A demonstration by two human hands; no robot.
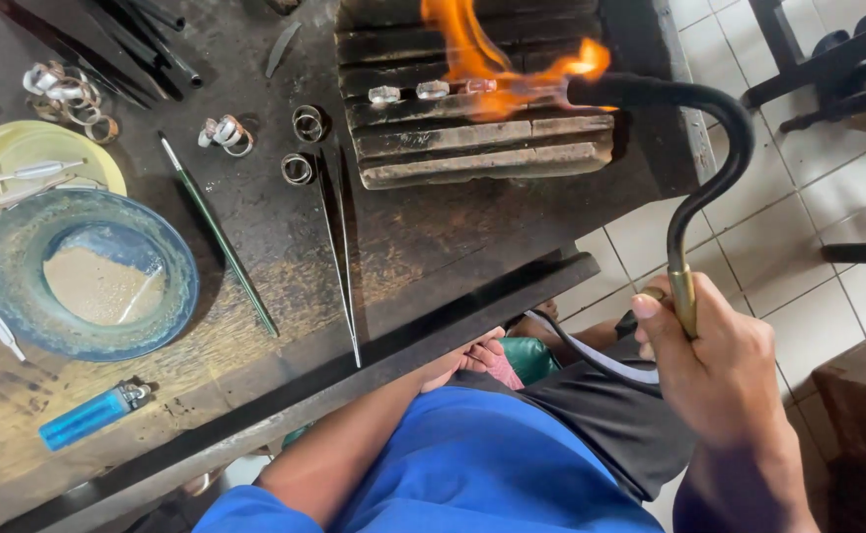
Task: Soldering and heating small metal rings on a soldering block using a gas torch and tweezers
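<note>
A person sits at a dark, scorched wooden desk [423,247], seen from above. The right hand [714,370] is wrapped tight around the brass neck of a black curved torch [719,148]. The torch nozzle points left at a charred, grooved block [472,148] at the far edge of the desk, and orange flame [492,59] washes over 3 small pale rings [431,91] lined up on top of the block.

The torch looks stiff and fairly light, with a hose trailing from it toward the lap; the safe place to hold it is the brass neck, well back from the hot tip. The rings look tiny, hard and hot, likely to need the long tweezers [339,257] lying just in front of the block.

Left of the block lie loose metal rings [225,133], a thin green-handled brush [218,235], a blue-grey dish [87,276] of sandy powder, a yellow plate [18,158] and a blue lighter [92,415].

The left hand [472,360] rests below the desk edge, mostly hidden; I cannot tell whether it holds anything. The flame blurs the right-most ring.
</note>
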